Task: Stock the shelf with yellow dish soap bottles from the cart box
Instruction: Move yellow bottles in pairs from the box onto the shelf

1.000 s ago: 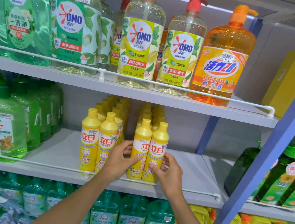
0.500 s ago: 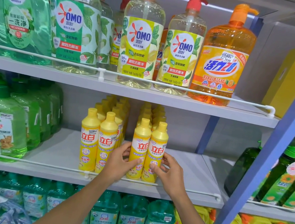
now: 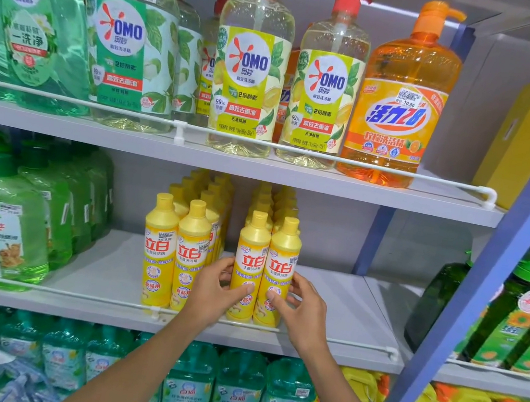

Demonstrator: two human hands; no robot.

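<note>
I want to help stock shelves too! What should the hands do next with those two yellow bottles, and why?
Probably let go and draw back for more. The left hand and right hand grip the two front yellow bottles, which stand upright behind the rail, level with the neighbouring pair; bare shelf remains on their right.

Four yellow dish soap bottles line the near row; above, up front, stand two yellow-label pump bottles and one orange pump bottle.
</note>
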